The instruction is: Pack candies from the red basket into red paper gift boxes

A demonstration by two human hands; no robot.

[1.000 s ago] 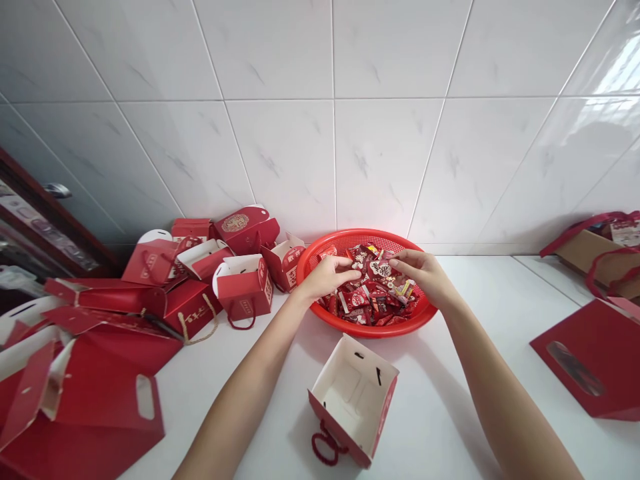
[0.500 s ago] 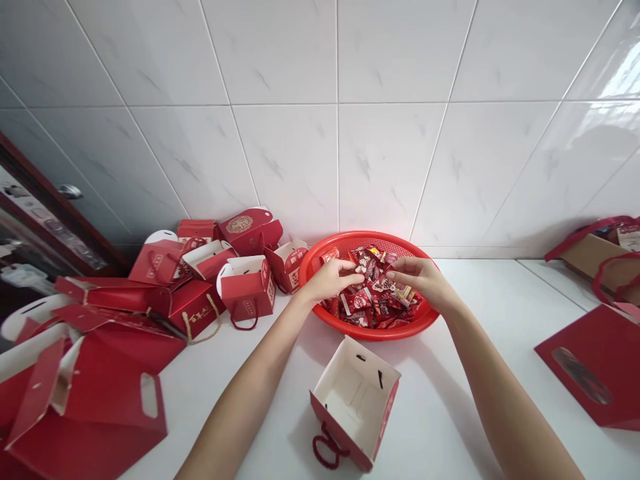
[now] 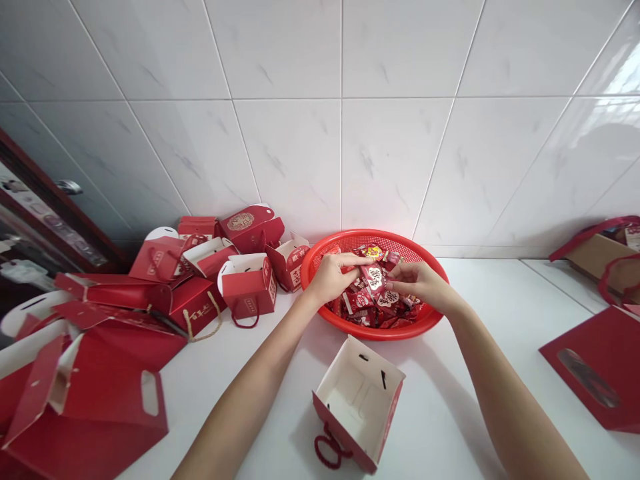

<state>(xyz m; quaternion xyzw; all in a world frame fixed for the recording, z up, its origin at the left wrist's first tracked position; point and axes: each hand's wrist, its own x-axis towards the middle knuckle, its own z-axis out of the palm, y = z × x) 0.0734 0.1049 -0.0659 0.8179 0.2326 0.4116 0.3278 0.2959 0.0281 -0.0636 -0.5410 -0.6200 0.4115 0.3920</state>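
My left hand (image 3: 334, 275) and my right hand (image 3: 421, 285) are over a red plastic basket (image 3: 320, 248). Between their fingertips is a wrapped candy (image 3: 374, 277), red with white lettering, pinched from both sides. Beneath it the basket holds a heap of wrapped candies (image 3: 361, 302), mostly red, a few with yellow. Part of the heap is hidden by my hands. In front of the basket an open red gift box (image 3: 361, 400), white inside with a dark red cord handle, stands on the white surface. Nothing shows inside that box.
Several red gift boxes (image 3: 100, 373) are piled on the left, with smaller open ones (image 3: 249, 287) along the wall. On the right are a red box with an oval window (image 3: 600, 367) and a brown open box (image 3: 600, 257). White tiles (image 3: 390, 167) rise behind.
My fingers have come together around a red candy, now raised a little above the heap. Before, both hands reached into the candies with fingers apart. The open box has stayed put.
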